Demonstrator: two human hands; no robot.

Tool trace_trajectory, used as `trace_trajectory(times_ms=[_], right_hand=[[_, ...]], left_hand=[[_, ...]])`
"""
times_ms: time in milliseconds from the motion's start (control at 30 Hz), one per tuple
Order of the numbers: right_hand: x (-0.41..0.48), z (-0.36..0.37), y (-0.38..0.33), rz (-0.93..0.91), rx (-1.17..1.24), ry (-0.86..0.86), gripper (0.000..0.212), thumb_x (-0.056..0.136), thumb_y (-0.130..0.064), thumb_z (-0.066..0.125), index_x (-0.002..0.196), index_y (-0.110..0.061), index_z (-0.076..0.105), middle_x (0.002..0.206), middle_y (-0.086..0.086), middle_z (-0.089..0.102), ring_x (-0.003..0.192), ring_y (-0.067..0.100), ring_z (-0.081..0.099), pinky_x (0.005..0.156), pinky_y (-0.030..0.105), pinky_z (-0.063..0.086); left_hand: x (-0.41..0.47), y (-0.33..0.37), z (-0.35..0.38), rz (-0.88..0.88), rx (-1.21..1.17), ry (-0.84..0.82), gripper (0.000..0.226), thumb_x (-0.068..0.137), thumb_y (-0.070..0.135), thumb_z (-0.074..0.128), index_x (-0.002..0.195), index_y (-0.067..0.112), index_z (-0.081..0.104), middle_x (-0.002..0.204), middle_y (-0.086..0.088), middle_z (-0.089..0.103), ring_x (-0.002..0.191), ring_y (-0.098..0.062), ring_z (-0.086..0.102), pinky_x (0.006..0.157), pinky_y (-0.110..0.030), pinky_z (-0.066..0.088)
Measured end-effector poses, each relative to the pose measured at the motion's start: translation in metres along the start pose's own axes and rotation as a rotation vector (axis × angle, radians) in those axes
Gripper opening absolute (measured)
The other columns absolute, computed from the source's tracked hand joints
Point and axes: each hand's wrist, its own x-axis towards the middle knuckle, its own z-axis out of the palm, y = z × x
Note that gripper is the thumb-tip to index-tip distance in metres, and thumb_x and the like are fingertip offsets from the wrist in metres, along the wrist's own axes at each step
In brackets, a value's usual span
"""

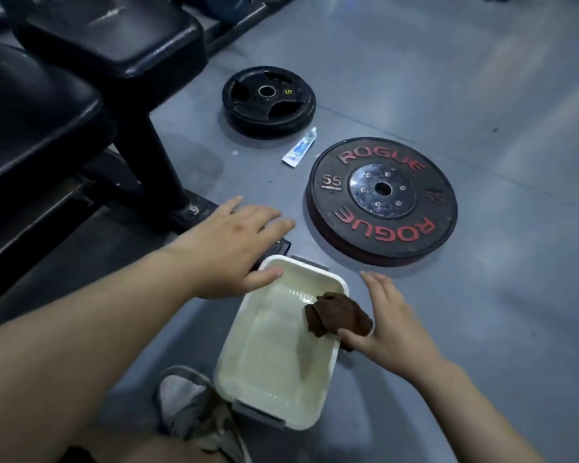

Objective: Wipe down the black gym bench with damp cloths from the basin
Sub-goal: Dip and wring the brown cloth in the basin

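A white rectangular basin [248,389] with cloudy water sits on the grey floor in front of me. A dark brown wet cloth [335,314] hangs over its right rim, pinched between the thumb and fingers of my right hand [391,325]. My left hand [234,248] hovers with fingers spread over the basin's far left corner, its thumb at the rim, holding nothing. The black padded gym bench [41,105] fills the upper left, its metal foot [194,212] just beyond my left hand.
A large black Rogue 55 plate [381,198] lies flat right of the basin. A smaller black plate [268,101] and a white tube [300,147] lie farther back. A grey cloth [184,406] rests on my knee at the bottom.
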Motion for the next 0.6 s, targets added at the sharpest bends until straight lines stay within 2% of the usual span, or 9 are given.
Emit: trace_trajectory(times_ms=[167, 267, 367, 533, 600], right_hand=[[0.003, 0.032, 0.028, 0.072, 0.068, -0.093, 0.114, 0.072, -0.059, 0.072, 0.156, -0.015, 0.008, 0.16, 0.003, 0.018, 0.149, 0.017, 0.015, 0.118, 0.029, 0.021], [0.004, 0.04, 0.038, 0.063, 0.118, -0.105, 0.109, 0.071, -0.055, 0.075, 0.154, -0.018, 0.015, 0.152, -0.001, 0.029, 0.141, 0.015, 0.029, 0.112, 0.026, 0.03], [0.009, 0.049, 0.043, 0.057, 0.155, -0.123, 0.101, 0.071, -0.048, 0.078, 0.152, -0.019, 0.025, 0.145, -0.003, 0.039, 0.133, 0.014, 0.04, 0.105, 0.02, 0.033], [0.017, 0.064, 0.044, 0.075, 0.23, -0.091, 0.082, 0.074, -0.036, 0.077, 0.145, -0.02, 0.039, 0.135, -0.003, 0.052, 0.122, 0.015, 0.051, 0.097, 0.017, 0.037], [0.021, 0.069, 0.044, 0.09, 0.245, -0.044, 0.071, 0.073, -0.029, 0.076, 0.137, -0.021, 0.047, 0.127, -0.003, 0.058, 0.112, 0.016, 0.058, 0.089, 0.021, 0.044]], left_hand=[[0.033, 0.038, 0.065, 0.049, -0.108, -0.152, 0.074, 0.092, 0.063, 0.044, 0.151, 0.022, 0.026, 0.149, -0.006, 0.04, 0.137, -0.025, 0.037, 0.119, -0.053, 0.017], [0.043, 0.058, 0.091, 0.027, -0.169, -0.24, 0.077, 0.089, 0.065, 0.047, 0.15, 0.025, 0.023, 0.151, -0.001, 0.035, 0.139, -0.023, 0.034, 0.118, -0.053, 0.017], [0.054, 0.064, 0.105, 0.036, -0.205, -0.27, 0.078, 0.084, 0.064, 0.055, 0.146, 0.027, 0.026, 0.148, 0.0, 0.037, 0.135, -0.025, 0.037, 0.113, -0.05, 0.024], [0.063, 0.071, 0.124, 0.047, -0.27, -0.341, 0.076, 0.083, 0.05, 0.064, 0.145, 0.023, 0.031, 0.143, -0.001, 0.04, 0.13, -0.024, 0.041, 0.111, -0.043, 0.027], [0.068, 0.077, 0.131, 0.082, -0.251, -0.369, 0.076, 0.083, 0.041, 0.066, 0.146, 0.018, 0.03, 0.144, -0.003, 0.04, 0.13, -0.025, 0.042, 0.113, -0.043, 0.027]])
